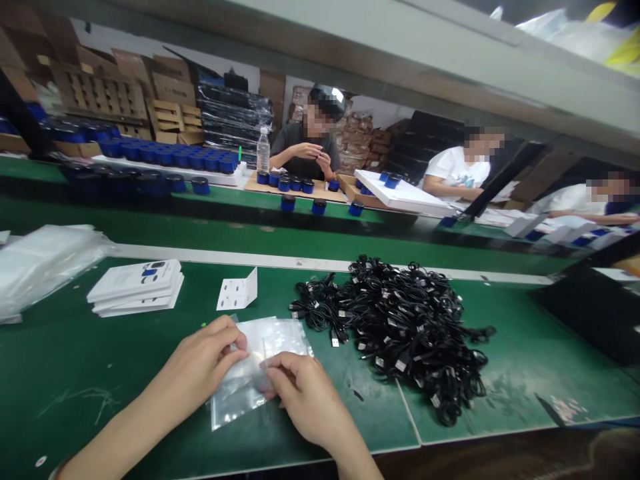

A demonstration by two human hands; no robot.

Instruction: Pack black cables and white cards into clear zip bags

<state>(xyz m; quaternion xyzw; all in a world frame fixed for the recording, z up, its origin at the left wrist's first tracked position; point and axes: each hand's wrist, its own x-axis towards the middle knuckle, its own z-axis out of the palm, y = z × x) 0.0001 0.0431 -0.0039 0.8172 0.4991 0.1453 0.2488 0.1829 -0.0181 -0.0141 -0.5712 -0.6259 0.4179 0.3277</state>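
Observation:
A clear plastic bag (235,403) lies on the green table in front of me, with something white showing at its upper part. My left hand (213,353) pinches the bag's left side between thumb and fingers. On the right side, my right hand (295,383) also grips the plastic with thumb and fingertips. Just beyond the bag stands a folded white leaflet (233,293) with small printed pictures. A stack of printed white leaflets (135,287) sits to the left of it. To the right is a large heap of black USB cables (405,327), bundled in loops.
A pile of clear plastic bags (45,267) lies at the far left. Beyond a white strip (250,259), a green conveyor (240,230) runs across, with several blue jars with black lids (319,206) near its far side. Co-workers sit opposite; a shelf (350,47) hangs overhead.

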